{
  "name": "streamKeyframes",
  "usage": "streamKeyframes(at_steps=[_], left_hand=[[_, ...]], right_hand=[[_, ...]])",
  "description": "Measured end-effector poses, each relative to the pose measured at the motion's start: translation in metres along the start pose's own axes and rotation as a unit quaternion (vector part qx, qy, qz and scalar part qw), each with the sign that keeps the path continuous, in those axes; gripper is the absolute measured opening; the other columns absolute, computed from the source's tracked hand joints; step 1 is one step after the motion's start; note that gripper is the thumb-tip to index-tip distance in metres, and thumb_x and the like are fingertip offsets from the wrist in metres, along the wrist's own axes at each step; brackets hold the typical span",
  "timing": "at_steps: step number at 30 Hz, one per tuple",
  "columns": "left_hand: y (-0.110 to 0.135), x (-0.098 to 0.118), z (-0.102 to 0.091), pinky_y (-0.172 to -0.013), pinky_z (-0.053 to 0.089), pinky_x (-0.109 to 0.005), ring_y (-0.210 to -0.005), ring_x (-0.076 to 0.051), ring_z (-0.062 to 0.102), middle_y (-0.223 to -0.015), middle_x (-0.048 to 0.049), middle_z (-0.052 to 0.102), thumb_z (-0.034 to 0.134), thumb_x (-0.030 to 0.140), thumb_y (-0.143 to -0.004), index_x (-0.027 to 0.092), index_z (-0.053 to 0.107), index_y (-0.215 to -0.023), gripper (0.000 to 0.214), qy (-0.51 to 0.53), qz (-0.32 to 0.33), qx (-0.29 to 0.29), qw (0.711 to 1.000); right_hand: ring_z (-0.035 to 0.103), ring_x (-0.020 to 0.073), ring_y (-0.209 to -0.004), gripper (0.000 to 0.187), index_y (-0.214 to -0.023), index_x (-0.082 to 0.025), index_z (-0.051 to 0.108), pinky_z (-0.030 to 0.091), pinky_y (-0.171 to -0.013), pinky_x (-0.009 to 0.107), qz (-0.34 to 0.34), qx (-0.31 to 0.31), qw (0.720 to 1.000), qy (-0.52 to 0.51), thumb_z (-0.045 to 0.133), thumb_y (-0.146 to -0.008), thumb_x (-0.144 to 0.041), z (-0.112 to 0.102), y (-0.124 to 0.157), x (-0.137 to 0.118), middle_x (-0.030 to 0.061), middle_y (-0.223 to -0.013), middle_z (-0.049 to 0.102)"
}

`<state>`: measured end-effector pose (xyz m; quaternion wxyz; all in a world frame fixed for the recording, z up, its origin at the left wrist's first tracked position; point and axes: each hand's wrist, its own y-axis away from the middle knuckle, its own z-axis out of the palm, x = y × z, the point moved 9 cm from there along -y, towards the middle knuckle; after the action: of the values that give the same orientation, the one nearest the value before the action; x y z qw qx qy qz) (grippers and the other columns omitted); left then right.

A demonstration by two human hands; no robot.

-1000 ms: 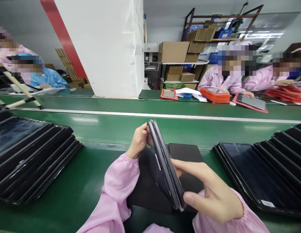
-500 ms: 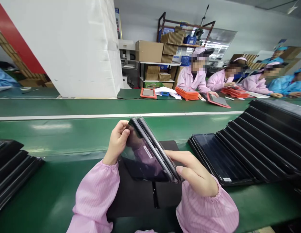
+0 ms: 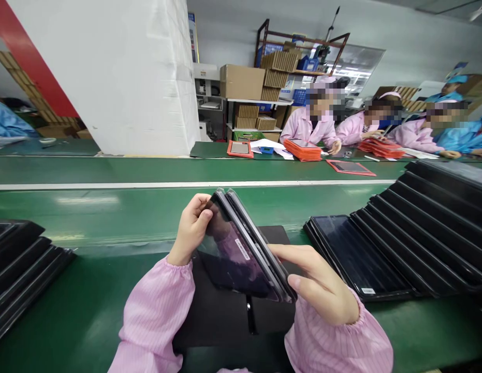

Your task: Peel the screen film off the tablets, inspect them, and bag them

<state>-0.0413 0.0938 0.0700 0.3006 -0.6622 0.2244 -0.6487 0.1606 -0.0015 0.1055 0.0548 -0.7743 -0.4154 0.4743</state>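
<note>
Between my hands a black tablet (image 3: 233, 259) in a folded case stands tilted above the bench, a small white label on its glossy screen. My left hand (image 3: 194, 228) grips its upper left edge, thumb on the screen side and fingers partly hidden behind. On the lower right, my right hand (image 3: 318, 280) holds the case's edge, with thumb and index finger against its back part. Under the tablet lies a flat black case (image 3: 213, 326) with a glossy strip across it.
Stacked black tablets in cases (image 3: 423, 228) lean in a row on the right. Another stack (image 3: 23, 280) stands at the left edge. Beyond the green conveyor (image 3: 128, 207), co-workers in pink and blue sit by red-orange stacks (image 3: 305, 150). A white pillar (image 3: 135, 77) rises at the back left.
Both hands and the tablet sit slightly lower and further right in view, still gripped alike. Across the line, a co-worker's hand has come off a red-framed piece.
</note>
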Motion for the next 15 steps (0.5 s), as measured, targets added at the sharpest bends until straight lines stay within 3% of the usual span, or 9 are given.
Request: streamKeyframes(at_steps=[9, 15], left_hand=[[0.003, 0.011, 0.005, -0.053, 0.04, -0.025, -0.058, -0.014, 0.054, -0.067, 0.001, 0.059, 0.061, 0.066, -0.086, 0.019, 0.059, -0.084, 0.047, 0.003, 0.033, -0.014, 0.999], [0.005, 0.006, 0.005, -0.053, 0.04, -0.025, -0.057, -0.013, 0.051, -0.066, 0.0019, 0.056, 0.06, 0.073, -0.082, 0.02, 0.056, -0.086, 0.053, 0.001, 0.017, -0.016, 1.0]], right_hand=[[0.072, 0.0182, -0.077, 0.043, -0.128, -0.022, 0.067, 0.057, -0.074, 0.024, -0.002, 0.017, 1.0, 0.015, 0.052, -0.089, -0.021, -0.003, 0.004, -0.006, 0.0025, -0.091, 0.078], [0.072, 0.0184, -0.075, 0.042, -0.131, -0.022, 0.065, 0.057, -0.072, 0.024, -0.02, 0.013, 0.999, 0.034, 0.052, -0.092, -0.024, -0.002, 0.007, -0.01, 0.0036, -0.092, 0.078]])
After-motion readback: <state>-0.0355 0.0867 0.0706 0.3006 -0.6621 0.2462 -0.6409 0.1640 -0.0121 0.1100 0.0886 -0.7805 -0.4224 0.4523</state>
